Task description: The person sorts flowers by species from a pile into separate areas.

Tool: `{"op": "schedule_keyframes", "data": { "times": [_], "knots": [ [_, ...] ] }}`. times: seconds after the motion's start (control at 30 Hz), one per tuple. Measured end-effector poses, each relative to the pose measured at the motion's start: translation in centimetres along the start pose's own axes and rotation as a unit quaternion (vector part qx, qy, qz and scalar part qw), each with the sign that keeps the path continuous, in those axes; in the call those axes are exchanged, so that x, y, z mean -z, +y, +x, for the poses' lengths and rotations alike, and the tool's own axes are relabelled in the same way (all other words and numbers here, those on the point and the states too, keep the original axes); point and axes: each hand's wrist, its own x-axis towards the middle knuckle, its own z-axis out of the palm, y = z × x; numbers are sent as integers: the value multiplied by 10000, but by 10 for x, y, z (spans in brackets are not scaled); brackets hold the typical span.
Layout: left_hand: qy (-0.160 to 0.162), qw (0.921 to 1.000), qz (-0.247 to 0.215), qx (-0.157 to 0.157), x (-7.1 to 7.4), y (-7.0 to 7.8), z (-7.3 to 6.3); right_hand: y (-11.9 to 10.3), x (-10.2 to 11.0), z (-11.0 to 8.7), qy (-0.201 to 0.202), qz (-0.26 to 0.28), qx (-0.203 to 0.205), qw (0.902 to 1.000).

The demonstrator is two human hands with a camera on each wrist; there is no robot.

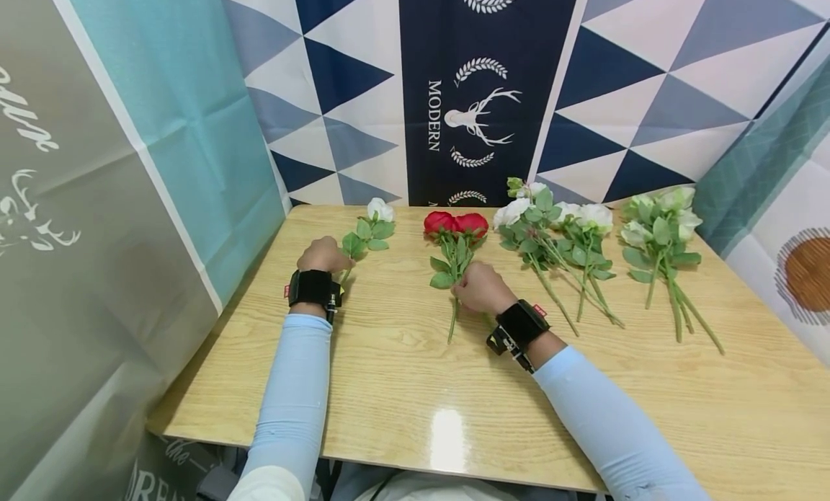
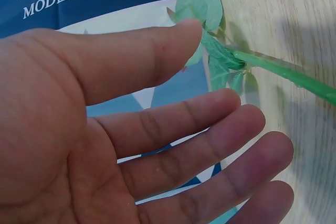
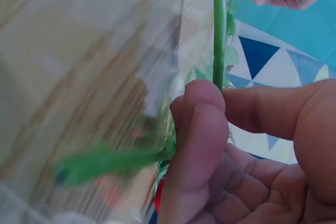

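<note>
A single white rose (image 1: 380, 210) with green leaves lies on the left part of the table. My left hand (image 1: 324, 254) is by its stem; in the left wrist view its fingers (image 2: 210, 142) and thumb are spread apart, and the green stem (image 2: 294, 74) runs beyond their tips. Near the table's middle, two red roses (image 1: 471, 224) lie side by side, heads towards the back. My right hand (image 1: 485, 288) pinches a green stem (image 3: 219, 35) there between thumb and finger. Another stem end (image 3: 105, 165) sticks out blurred in the right wrist view.
Right of the red roses lie bunches of white roses (image 1: 512, 211), (image 1: 595, 218) with crossing stems. Farther right is a bunch of greenish-white roses (image 1: 677, 198). A patterned cloth (image 1: 350, 90) hangs behind the wooden table (image 1: 389, 386), and another cloth (image 1: 175, 126) along its left side.
</note>
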Motion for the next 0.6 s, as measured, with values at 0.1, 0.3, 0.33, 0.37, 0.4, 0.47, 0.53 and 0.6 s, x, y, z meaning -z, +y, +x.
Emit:
{"op": "schedule_keyframes", "data": {
  "times": [0.1,0.3,0.33,0.37,0.4,0.47,0.53,0.6],
  "knots": [
    [-61,10000,4,28,-1,-1,1,1,-1,1,-109,-162,-88,9998],
    [-122,9999,79,24,-3,-1,4,0,0,1,-215,-379,-218,9988],
    [-122,9999,102,38,-4,-1,4,0,0,0,-213,-414,-202,9987],
    [-133,9998,137,51,-5,-1,5,0,0,0,-205,-438,-186,9987],
    [-146,9997,181,71,-6,-1,5,1,0,0,-189,-473,-167,9986],
    [-168,9995,236,108,-7,-2,6,1,0,-1,-149,-545,-130,9983],
    [-196,9993,276,139,-8,-2,7,2,0,0,-110,-594,-116,9981],
    [-201,9993,290,159,-10,-3,8,2,-1,0,-95,-611,-128,9980]
  ]
}}
